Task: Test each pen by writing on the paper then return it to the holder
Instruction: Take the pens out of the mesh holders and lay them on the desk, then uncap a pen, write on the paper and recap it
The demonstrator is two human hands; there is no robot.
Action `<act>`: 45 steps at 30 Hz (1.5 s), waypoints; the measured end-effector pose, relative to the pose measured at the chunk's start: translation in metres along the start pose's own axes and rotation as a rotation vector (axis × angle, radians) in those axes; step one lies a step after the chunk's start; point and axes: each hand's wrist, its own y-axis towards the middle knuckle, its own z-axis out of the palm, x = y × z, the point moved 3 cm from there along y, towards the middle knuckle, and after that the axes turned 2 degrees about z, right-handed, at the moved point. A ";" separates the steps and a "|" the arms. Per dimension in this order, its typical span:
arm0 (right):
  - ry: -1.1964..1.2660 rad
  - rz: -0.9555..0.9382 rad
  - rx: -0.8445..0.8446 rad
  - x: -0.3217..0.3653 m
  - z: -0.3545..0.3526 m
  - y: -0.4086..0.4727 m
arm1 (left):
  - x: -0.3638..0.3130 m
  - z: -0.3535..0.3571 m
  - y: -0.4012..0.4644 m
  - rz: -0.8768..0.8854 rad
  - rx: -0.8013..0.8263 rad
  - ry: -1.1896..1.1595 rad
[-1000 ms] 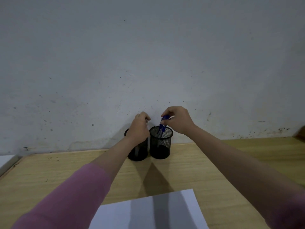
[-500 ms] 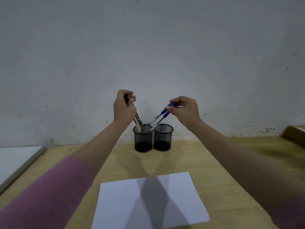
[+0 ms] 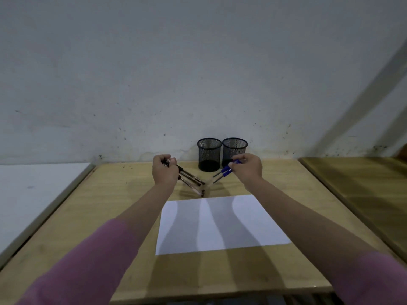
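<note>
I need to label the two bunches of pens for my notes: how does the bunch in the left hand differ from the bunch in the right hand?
The left hand grips a bunch of dark pens; the right hand pinches blue-capped pens. The dark pens look like the larger bunch and slant down to the right, while the blue-capped pens slant down to the left. Both bunches point toward the white paper and sit out of the mesh holders.

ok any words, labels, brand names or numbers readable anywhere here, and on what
None can be read.
White sheet of paper: blank, only arm shadows on it.
Two black mesh metal holders: no label shows.
Blue-capped pens in the right hand and dark-tipped pens in the left hand: any print is too small and blurred.
</note>
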 end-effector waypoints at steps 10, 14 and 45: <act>-0.288 0.039 -0.063 -0.042 0.006 0.021 | 0.048 -0.013 0.017 0.096 0.378 0.670; -0.346 -0.014 -0.059 -0.044 0.010 0.019 | 0.045 -0.018 0.017 0.051 0.415 0.705; -0.684 -0.425 0.559 -0.001 0.124 -0.065 | 0.051 -0.112 -0.036 0.318 0.544 1.121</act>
